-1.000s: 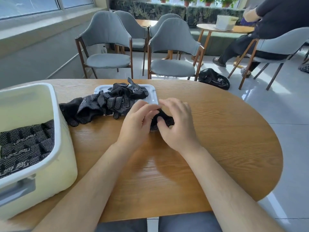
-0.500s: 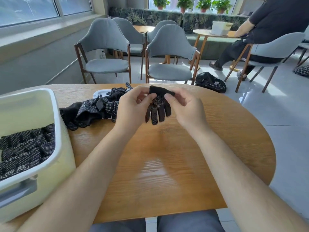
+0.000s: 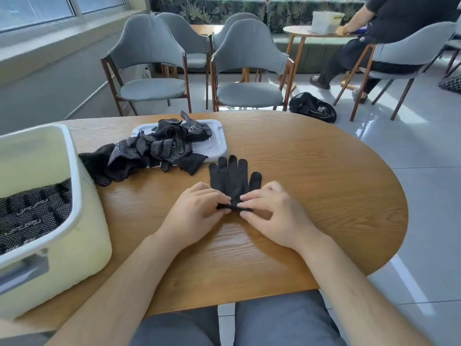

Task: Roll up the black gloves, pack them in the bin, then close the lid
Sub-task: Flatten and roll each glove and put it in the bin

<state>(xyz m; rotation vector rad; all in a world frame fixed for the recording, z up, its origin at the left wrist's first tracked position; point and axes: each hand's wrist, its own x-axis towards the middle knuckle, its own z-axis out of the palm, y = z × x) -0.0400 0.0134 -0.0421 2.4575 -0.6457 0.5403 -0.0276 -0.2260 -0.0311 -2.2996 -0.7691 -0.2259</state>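
Packed gloves [image 3: 32, 211], 9 o'clock: lettering unreadable; black glove [image 3: 230, 179] flat, fingers toward 12 o'clock, rolled cuff pinched by left hand [image 3: 197, 216] and right hand [image 3: 277, 216].

To the right of our right hand [image 3: 274, 216] the table [image 3: 336, 201] lies bare out to its rim, our widest way through. On our left the bin [image 3: 84, 221] stands tall, and its open top can be reached only over the wall. A pile [image 3: 154, 153] of gloves sprawls from that wall onto the lid [image 3: 220, 139], closing the far left. A bare strip runs between the pile and our left hand [image 3: 197, 216]. The flat glove [image 3: 232, 178] fills the space just ahead of both hands.
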